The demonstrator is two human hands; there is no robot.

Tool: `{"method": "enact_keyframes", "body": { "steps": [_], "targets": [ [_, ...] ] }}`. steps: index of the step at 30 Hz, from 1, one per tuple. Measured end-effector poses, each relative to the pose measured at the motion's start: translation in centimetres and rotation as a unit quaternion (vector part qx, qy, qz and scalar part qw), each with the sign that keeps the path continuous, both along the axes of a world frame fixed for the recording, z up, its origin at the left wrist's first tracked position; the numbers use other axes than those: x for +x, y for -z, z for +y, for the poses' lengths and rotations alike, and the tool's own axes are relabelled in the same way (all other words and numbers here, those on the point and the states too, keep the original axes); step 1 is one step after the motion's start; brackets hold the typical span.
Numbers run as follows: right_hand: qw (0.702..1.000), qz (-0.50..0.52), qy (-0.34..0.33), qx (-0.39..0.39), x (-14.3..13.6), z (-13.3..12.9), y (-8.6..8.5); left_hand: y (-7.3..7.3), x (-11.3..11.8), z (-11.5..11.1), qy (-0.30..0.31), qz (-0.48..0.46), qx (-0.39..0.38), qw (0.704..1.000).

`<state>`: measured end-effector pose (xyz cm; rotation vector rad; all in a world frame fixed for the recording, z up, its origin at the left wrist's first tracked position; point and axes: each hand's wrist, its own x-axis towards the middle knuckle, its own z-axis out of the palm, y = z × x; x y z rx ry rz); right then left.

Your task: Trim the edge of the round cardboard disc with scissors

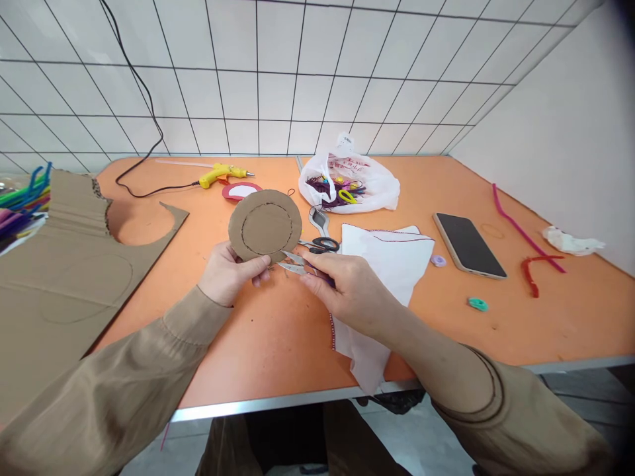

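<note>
Between the thumb and fingers of my left hand (237, 271) is a round cardboard disc (268, 228), gripped at its lower left edge and tilted up to face me. A ring of dark stitch-like marks runs around inside its rim. My right hand (347, 287) is closed on a pair of scissors (294, 262), whose blades stand apart at the disc's lower right edge. Whether the blades touch the cardboard, I cannot tell. Behind that hand lies a second pair of scissors with black handles (325, 244). A white cloth (387, 264) with dark red edge stitching spreads under my right forearm.
A cut cardboard sheet (64, 277) covers the left side. Toward the wall lie a yellow glue gun (218, 174) with its cord, a red roll (240, 192) and a white plastic bag (380, 182) of threads. On the right are a phone (469, 244) and pipe cleaners (526, 228).
</note>
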<state>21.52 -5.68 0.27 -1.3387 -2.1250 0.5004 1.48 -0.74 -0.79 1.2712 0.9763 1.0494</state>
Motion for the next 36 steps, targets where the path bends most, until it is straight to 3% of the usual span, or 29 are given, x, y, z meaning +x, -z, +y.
{"method": "enact_keyframes", "body": {
  "steps": [17,21,24,27,31,36],
  "targets": [
    [1.000,-0.024,0.011,-0.009,0.0,0.0,-0.5,0.7,0.3,-0.1,-0.024,0.045,0.053,0.997],
    [1.000,-0.009,0.016,-0.017,-0.1,-0.1,-0.7,0.5,0.2,-0.2,-0.014,0.031,0.029,0.999],
    [0.996,0.062,0.014,-0.055,-0.1,0.0,-0.8,0.3,0.0,-0.2,0.002,-0.002,-0.007,1.000],
    [0.974,0.209,0.020,-0.089,0.0,0.3,-0.5,0.0,0.0,-0.3,-0.003,-0.046,-0.053,0.998],
    [0.907,0.399,0.064,-0.119,-0.1,0.9,-0.1,-0.4,0.3,-1.0,0.028,-0.100,-0.107,0.989],
    [0.853,0.466,0.084,-0.221,-0.6,1.4,-0.1,0.2,1.0,-1.9,0.079,-0.127,-0.162,0.975]
  ]
}}
